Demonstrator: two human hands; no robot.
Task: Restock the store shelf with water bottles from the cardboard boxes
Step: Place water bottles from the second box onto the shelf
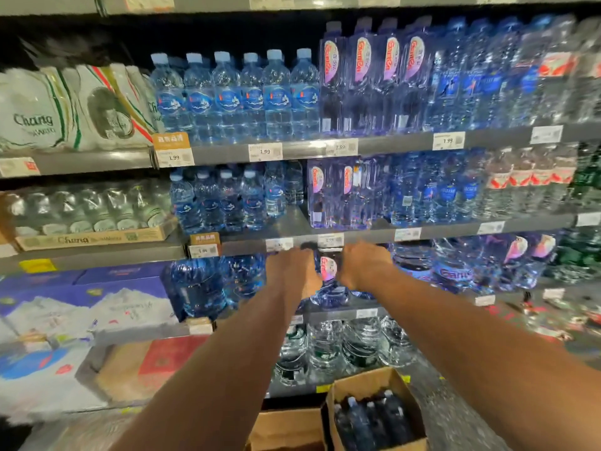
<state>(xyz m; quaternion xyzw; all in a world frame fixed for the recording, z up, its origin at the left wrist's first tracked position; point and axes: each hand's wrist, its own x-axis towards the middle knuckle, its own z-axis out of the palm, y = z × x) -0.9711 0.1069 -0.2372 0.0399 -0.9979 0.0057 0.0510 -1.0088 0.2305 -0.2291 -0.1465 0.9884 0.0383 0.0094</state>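
Observation:
Both my arms reach forward to the third shelf from the top. My left hand (294, 271) and my right hand (362, 266) grip the two sides of a clear bluish water bottle (329, 278) with a pink oval label. The bottle stands upright at the front of the shelf (338, 312), just under the price rail. An open cardboard box (377, 415) on the floor at the bottom centre holds several dark-capped bottles. A second cardboard box (286, 429) sits to its left; its contents are hidden.
Shelves above are packed with blue and purple-tinted water bottles (234, 99). Large blue jugs (198, 288) stand left of my hands, similar bottles (455, 268) to the right. White Chang packs (65, 109) and printed cartons (81, 301) fill the left side. Clear bottles (341, 346) stand on the lowest shelf.

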